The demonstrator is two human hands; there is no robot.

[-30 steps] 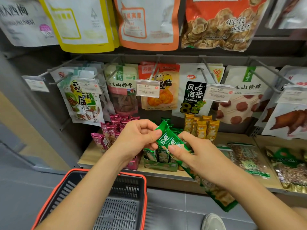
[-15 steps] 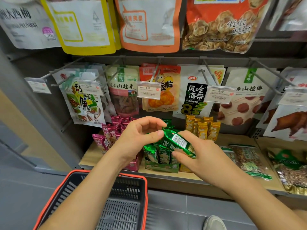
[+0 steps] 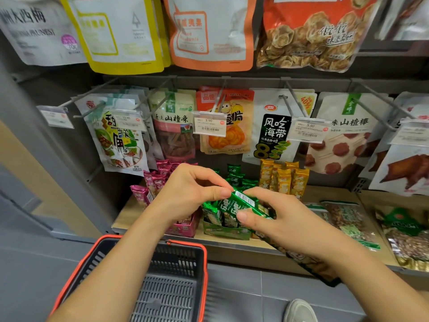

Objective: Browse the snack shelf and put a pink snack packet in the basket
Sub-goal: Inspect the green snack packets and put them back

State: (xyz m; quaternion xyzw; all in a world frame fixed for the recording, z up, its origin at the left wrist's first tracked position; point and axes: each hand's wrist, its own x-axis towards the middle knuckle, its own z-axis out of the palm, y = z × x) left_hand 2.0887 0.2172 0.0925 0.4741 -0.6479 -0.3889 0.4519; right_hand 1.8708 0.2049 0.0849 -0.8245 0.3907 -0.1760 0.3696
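The small green foil snack packet [image 3: 241,204] has been flipped within the last second. A moment ago it stood upright with its printed front to the camera. Now it lies nearly flat with its white barcode panel up, lower down and just above its fellows in the green cardboard display box [image 3: 225,231]. The left hand [image 3: 185,194] pinches its left end between thumb and forefinger, the other fingers curled loosely above. The right hand [image 3: 285,219] pinches the other end, thumb on the near edge. That reads to me as an inspected packet being returned, so the browsing is nearly through and the real pick has not begun. The pink foil snack packets [image 3: 154,182] stand untouched in their pink display box [image 3: 185,226] on the pale wooden shelf [image 3: 126,217], just left of the green ones and partly behind the left hand. The grey plastic basket with the red rim [image 3: 178,259] sits under the left forearm, and no packet shows in the part in view. A long dark bag [image 3: 320,273] lies under the right wrist; whether that hand also holds it I cannot tell.
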